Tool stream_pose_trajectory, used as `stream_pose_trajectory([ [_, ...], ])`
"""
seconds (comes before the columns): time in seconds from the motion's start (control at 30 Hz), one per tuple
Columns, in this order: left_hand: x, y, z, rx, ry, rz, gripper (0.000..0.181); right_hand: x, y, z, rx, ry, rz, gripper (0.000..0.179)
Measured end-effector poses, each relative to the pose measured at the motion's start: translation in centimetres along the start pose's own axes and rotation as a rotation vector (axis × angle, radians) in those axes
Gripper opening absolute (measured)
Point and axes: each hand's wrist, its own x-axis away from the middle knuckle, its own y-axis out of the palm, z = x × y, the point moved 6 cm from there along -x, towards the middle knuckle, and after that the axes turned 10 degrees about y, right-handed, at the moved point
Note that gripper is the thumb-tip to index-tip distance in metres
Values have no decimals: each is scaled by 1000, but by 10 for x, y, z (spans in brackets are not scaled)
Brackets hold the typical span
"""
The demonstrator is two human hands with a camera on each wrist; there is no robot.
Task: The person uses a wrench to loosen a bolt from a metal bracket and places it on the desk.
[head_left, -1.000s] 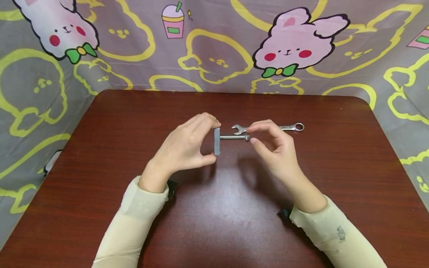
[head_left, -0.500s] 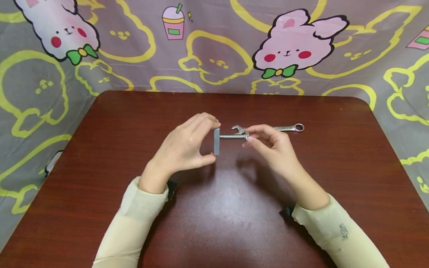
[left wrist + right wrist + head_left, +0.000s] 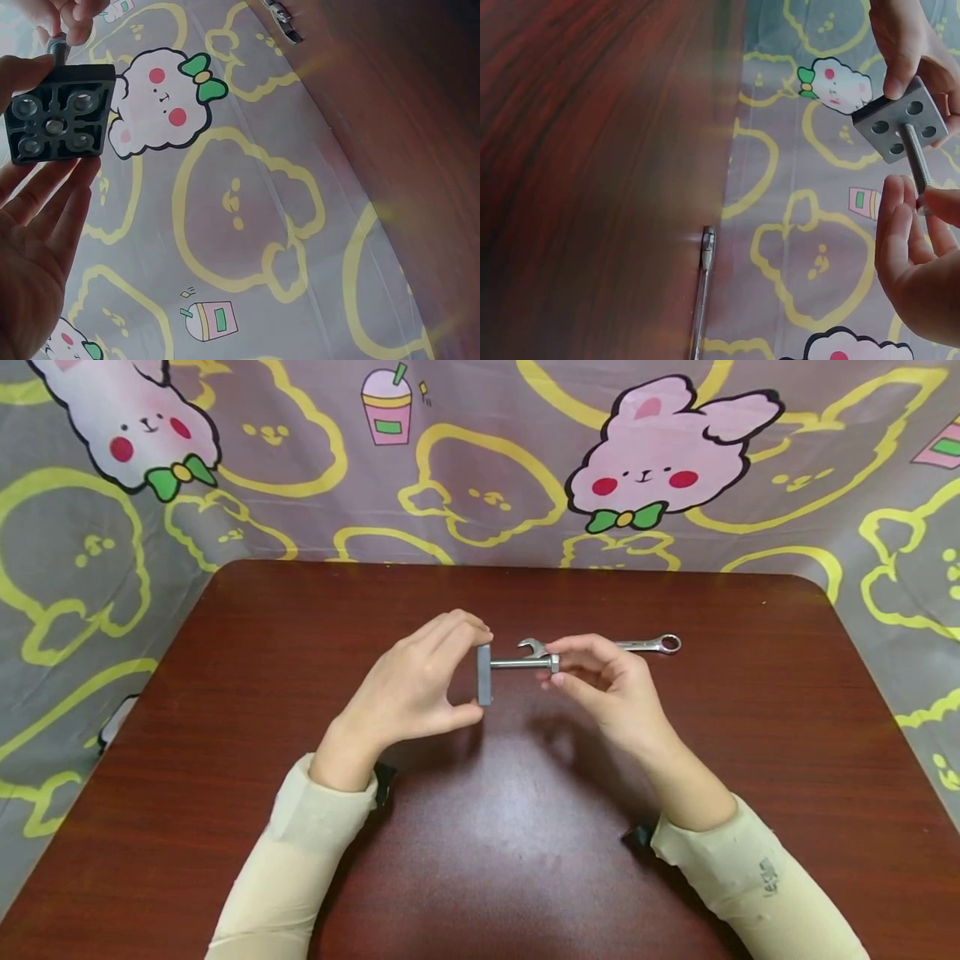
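My left hand (image 3: 420, 681) holds a grey square plate (image 3: 484, 675) on edge above the table, thumb below and fingertips on top. The left wrist view shows the ribbed back of the plate (image 3: 91, 120), with round corner holes and the bolt's end in its centre hole. From the other face a long threaded bolt (image 3: 916, 157) sticks straight out. At its far end, my right hand (image 3: 611, 689) pinches the hex head (image 3: 554, 663) between thumb and fingers. Behind that hand a combination wrench (image 3: 648, 646) lies on the table, partly hidden by the fingers.
The dark red wooden table (image 3: 480, 860) has rounded far corners. Beyond its far edge hangs a grey cloth (image 3: 480, 410) with cartoon prints. The wrench (image 3: 701, 300) lies apart from the plate in the right wrist view.
A second ago the right thumb and fingers stood slightly apart at the bolt head; they closed on it, and the thumb has since slid lower. The left hand and plate stay nearly still.
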Motion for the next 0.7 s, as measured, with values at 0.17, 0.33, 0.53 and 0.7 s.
stream_pose_trajectory([
  [0.17, 1, 0, -1, 8, -9, -8, 66, 2, 1, -1, -23, 38, -14, 28],
  [0.33, 2, 3, -1, 26, -17, -31, 66, 2, 2, -6, 3, 5, -16, 26],
  [0.53, 1, 3, 0, 28, -18, -32, 66, 6, 1, -12, 38, -31, 29, 23],
  [0.7, 1, 2, 1, 26, -19, -35, 67, 9, 1, -18, 16, -65, 49, 20],
])
